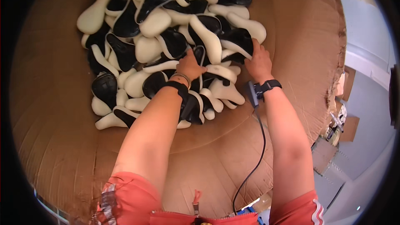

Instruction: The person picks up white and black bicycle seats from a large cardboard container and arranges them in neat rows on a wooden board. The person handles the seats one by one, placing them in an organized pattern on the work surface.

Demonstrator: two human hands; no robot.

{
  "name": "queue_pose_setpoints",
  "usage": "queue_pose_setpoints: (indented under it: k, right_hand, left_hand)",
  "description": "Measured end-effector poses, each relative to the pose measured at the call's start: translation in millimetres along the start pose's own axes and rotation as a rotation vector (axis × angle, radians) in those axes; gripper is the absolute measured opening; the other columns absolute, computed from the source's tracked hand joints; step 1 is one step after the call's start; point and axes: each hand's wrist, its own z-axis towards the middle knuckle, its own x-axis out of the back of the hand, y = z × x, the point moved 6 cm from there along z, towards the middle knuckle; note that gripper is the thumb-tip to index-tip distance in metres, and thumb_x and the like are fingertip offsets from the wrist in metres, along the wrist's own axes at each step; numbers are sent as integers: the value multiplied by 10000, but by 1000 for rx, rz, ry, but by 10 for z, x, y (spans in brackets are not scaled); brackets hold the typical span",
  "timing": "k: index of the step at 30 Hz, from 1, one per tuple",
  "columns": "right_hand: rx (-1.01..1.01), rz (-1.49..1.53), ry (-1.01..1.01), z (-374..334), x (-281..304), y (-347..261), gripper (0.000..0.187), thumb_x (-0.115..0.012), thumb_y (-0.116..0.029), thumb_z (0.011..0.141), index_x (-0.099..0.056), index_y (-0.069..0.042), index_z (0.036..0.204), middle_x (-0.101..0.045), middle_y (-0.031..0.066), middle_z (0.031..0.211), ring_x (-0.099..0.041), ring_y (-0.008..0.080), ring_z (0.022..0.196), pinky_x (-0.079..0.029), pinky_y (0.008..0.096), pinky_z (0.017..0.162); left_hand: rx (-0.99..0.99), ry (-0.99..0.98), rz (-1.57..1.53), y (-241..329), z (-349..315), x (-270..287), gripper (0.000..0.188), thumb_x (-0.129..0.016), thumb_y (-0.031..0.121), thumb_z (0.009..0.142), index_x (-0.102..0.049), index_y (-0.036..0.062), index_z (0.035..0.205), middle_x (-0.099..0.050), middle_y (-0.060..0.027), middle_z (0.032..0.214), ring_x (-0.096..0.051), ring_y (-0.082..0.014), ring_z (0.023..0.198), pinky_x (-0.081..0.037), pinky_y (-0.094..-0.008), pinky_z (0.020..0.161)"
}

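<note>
A heap of bicycle saddles with cream foam and black undersides lies in a big cardboard box. My left hand (191, 66) is over the middle of the heap, its thumb and forefinger spread beside a narrow black saddle part (200, 55); its other fingers are partly hidden. At the heap's right edge, my right hand (259, 63) has its fingers and thumb closed about the end of a black saddle with a pale rim (238, 38). Between the hands lies a cream saddle (221, 72). A long cream one (207, 39) slants just above it.
The cardboard box (58, 96) curves around the heap, with a ragged rim at the right. A black cable (263, 141) hangs from the device (253, 94) on my right wrist. Beyond the rim, loose cardboard pieces (349, 128) lie on a grey floor (366, 29).
</note>
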Motion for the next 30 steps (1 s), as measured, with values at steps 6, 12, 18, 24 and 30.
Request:
queue_pose_setpoints:
  k: [6, 12, 18, 24, 30]
  right_hand:
    - [-58, 329, 172, -608, 390, 48, 447, -617, -155, 743, -514, -22, 1157, -621, 237, 991, -594, 403, 931, -472, 450, 797]
    - [36, 573, 342, -1004, 1576, 166, 309, -665, -105, 786, -568, 27, 1048, -601, 80, 936, -569, 197, 814, -470, 322, 767]
    - [452, 1207, 292, -1276, 3805, -2522, 643, -591, -364, 813, -401, -19, 1322, -574, 89, 1090, -579, 144, 917, -462, 226, 736]
    - [793, 1321, -376, -850, 3645, -5908, 350, -542, -257, 918, -567, -19, 1172, -636, 51, 894, -575, 87, 709, -445, 221, 585]
    - [645, 1129, -685, -299, 2432, -7773, 326, -500, -323, 949, -593, -78, 1143, -647, 39, 867, -581, 104, 636, -463, 256, 523]
  left_hand:
    - [-63, 93, -95, -162, -518, 181, 602, -792, 334, 608, -590, -1, 1065, -643, -206, 957, -627, -310, 926, -486, -383, 826]
    - [-347, 415, -723, 910, -2089, 2415, 344, -812, 180, 643, -618, 35, 888, -646, -72, 830, -596, -149, 757, -491, -275, 700]
    - [-619, 1243, -1091, 721, -4846, 5082, 180, -618, 59, 860, -610, -32, 1015, -652, -120, 935, -637, -167, 828, -529, -287, 763]
    - [-354, 1848, -611, -1199, -5028, 6279, 347, -725, 57, 778, -513, -21, 1042, -602, -88, 957, -594, -174, 812, -501, -298, 740]
    - [-32, 1922, 29, -1880, -4058, 6388, 430, -754, 168, 765, -490, 23, 1072, -552, -118, 967, -562, -230, 867, -467, -363, 755]
